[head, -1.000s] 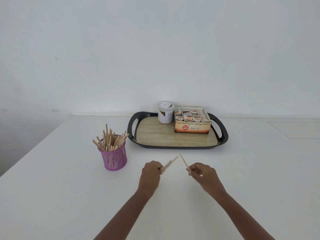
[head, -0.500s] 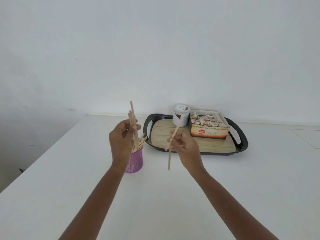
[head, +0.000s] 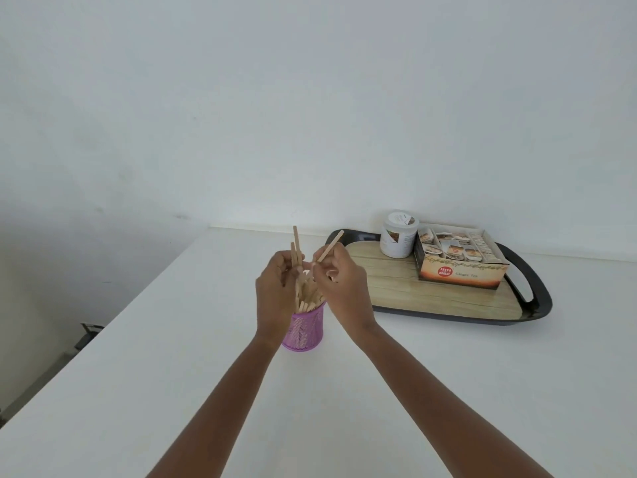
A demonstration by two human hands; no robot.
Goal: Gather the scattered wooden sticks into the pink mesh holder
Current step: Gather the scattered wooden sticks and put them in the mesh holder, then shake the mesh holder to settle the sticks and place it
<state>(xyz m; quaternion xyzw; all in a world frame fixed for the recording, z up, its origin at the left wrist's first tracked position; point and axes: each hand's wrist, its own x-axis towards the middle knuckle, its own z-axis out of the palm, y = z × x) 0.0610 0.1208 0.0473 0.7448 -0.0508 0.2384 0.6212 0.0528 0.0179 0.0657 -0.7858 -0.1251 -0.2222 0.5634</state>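
While both arms reach forward over the white surface (head: 448,391), the largest item on it is a black tray (head: 537,301) with a wood-pattern floor, set toward the far right edge. On the tray, a box of tea bags (head: 462,270) stands at the back right, open at the top, with a white jar (head: 398,238) touching or just beside its left end; cannot tell which.

Pink mesh holder (head: 305,327): upright on the surface, left of the tray and apart from it, partly hidden behind the left wrist. It is crowded with wooden sticks (head: 310,296) standing on end.

Left hand (head: 275,294): above the holder's left side, fingers curled shut around a few upright sticks (head: 295,248) whose tops rise past the knuckles; lower ends run down toward the holder's mouth.

Right hand (head: 341,284): above the holder's right side, just beside the left hand. Thumb and forefinger pinch a single stick (head: 331,246), tilted up and to the right; remaining fingers loosely bent. Lower end of this stick is hidden by the hand.
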